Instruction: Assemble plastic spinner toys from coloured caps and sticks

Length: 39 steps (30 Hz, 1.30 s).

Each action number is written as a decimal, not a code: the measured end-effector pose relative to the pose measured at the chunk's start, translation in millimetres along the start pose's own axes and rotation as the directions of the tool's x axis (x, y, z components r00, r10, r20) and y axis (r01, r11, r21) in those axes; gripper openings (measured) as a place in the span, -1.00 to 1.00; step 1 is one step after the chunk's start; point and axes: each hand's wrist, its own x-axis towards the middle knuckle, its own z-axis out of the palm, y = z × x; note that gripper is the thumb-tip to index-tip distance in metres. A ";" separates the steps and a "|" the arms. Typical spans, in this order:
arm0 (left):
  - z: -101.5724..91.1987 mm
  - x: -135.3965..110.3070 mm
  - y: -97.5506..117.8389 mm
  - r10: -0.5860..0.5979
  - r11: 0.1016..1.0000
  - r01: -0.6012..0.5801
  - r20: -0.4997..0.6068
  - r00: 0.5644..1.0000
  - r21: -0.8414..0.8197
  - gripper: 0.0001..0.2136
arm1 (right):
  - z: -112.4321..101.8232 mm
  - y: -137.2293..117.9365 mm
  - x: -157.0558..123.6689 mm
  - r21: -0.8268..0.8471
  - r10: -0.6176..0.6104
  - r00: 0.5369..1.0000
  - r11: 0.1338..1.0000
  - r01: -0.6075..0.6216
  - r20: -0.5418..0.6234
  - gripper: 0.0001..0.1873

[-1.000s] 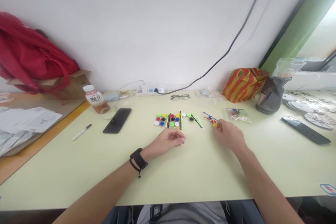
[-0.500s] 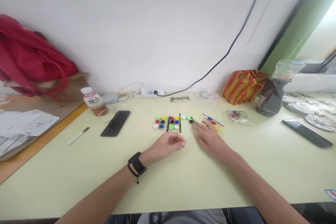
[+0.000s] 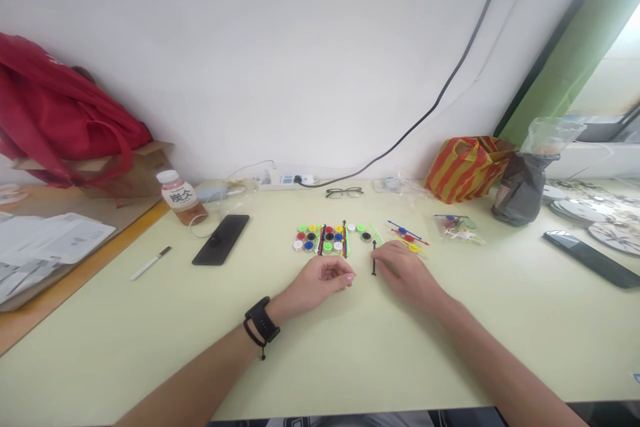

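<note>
A thin black plastic arrow [image 3: 374, 265] stands out from the fingertips of my right hand [image 3: 403, 273], which are closed on it just above the table. My left hand [image 3: 320, 281] rests curled on its side, fingers bent towards the thumb; whether anything small is inside is hidden. Beyond it lie rows of small round pieces in several colours, among them a blue disc [image 3: 309, 246] and a white disc [image 3: 299, 246]. Bundled coloured arrows [image 3: 345, 240] lie between the rows. Right of these is a lone black disc [image 3: 366, 237]. Past my right hand lie a red arrow [image 3: 420, 240] and a yellow disc [image 3: 413, 248].
To the left are a black phone [image 3: 221, 240], a marker-like stick [image 3: 151, 263] and a drink bottle [image 3: 181, 199]. Glasses [image 3: 344, 193] and a power strip [image 3: 280, 179] lie by the wall. A small clear packet [image 3: 460, 229], striped bag [image 3: 465, 170] and dark case [image 3: 593, 259] are rightward.
My right hand has drawn the black arrow towards me, away from the black disc, and its fingers have closed in. My left hand stays in about the same place.
</note>
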 end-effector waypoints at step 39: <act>-1.0 2.4 -14.6 0.169 0.965 -0.105 -0.263 0.950 0.242 -0.79 | -11.0 -21.6 5.2 0.400 0.150 0.987 0.909 -0.116 -0.054 -0.78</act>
